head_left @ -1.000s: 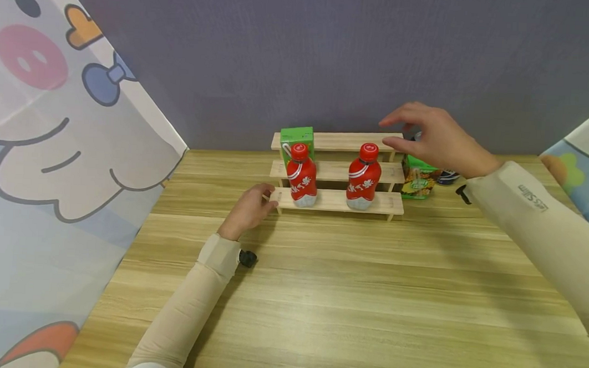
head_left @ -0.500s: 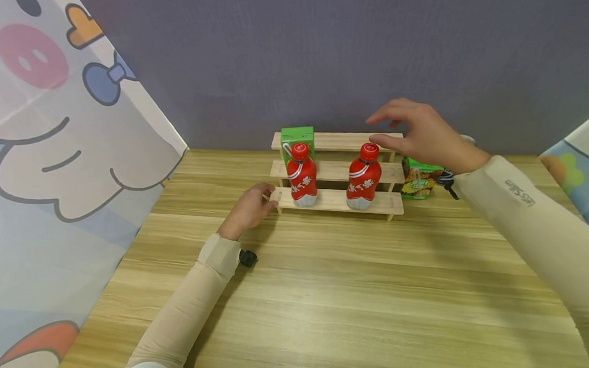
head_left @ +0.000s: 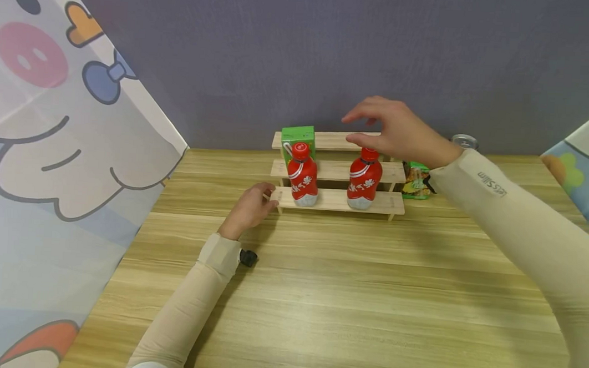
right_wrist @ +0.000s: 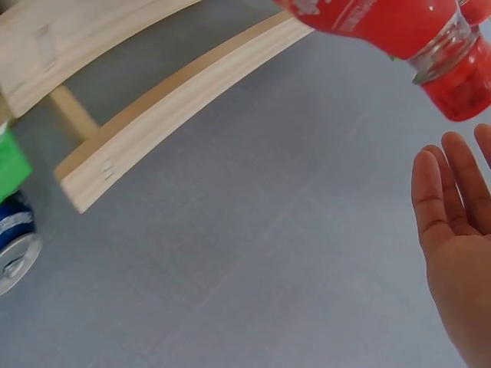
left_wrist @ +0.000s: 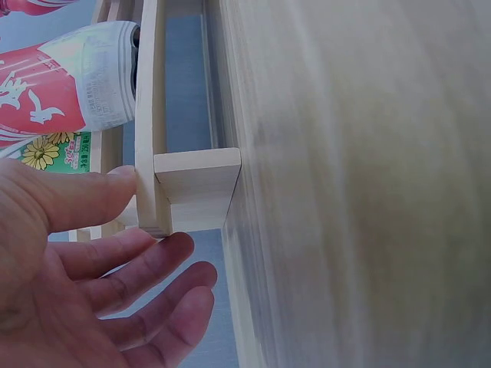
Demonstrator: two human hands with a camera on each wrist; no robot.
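Note:
A three-tier wooden shelf stands against the back wall. Its bottom tier carries two red bottles, the left bottle and the right bottle, both upright. My left hand holds the left end of the lowest board, thumb on the board's top and fingertips at its end in the left wrist view. My right hand hovers above the right bottle, fingers loosely bent and holding nothing; it overlaps the bottle's cap in the head view. Behind the left bottle, a green drink carton stands on a higher tier.
Right of the shelf stands a green drink pack, partly hidden by my right sleeve. A can shows behind that wrist; the right wrist view shows its blue side. Grey wall rises behind the wooden table.
My right hand has moved left, from beyond the shelf's right end to above the right bottle. The can has come into sight behind it. My left hand stays at the shelf's end.

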